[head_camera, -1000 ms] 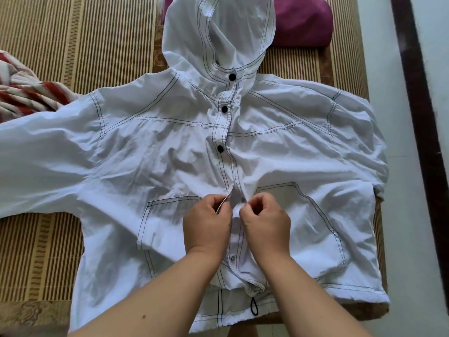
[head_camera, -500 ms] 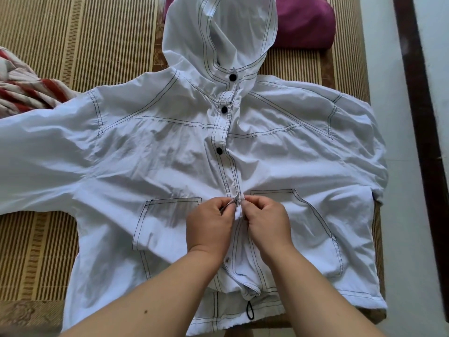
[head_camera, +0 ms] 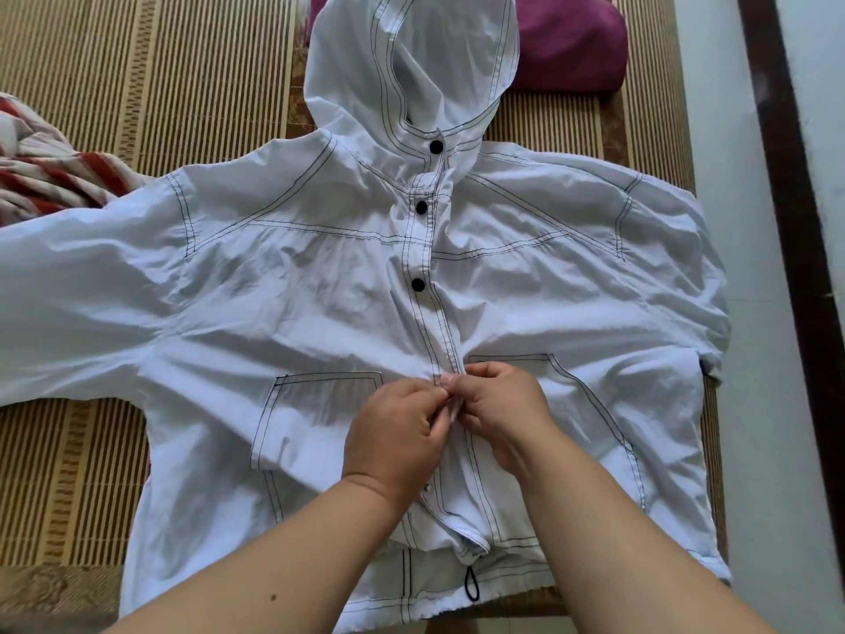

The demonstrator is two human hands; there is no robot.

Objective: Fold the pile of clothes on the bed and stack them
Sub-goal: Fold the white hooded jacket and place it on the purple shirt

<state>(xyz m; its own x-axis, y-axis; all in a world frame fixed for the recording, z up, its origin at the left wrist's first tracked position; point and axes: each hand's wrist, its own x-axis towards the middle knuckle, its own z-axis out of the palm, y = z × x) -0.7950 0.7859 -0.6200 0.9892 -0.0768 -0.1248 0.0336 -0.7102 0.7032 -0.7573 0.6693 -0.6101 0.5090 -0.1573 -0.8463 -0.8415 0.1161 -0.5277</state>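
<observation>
Jacket (head_camera: 320,313), white and hooded, lies face-up and spread flat on the bed mat (head_camera: 137,84), sleeves out to the sides. This layout suits fastening the front before folding.

Both hands meet at the front opening below the lowest black snap (head_camera: 417,284). The left hand (head_camera: 393,432) pinches one edge and the right hand (head_camera: 498,409) pinches the other, fingers curled, edges pressed together. Judgement: they are closing the next snap so the fronts do not shift in the fold.

Containers: left pocket (head_camera: 320,418) and right pocket (head_camera: 594,427) both lie flat; no contents visible.

A striped garment (head_camera: 45,176) waits at the mat's left side, and a maroon bundle (head_camera: 571,52) sits beyond the hood.
</observation>
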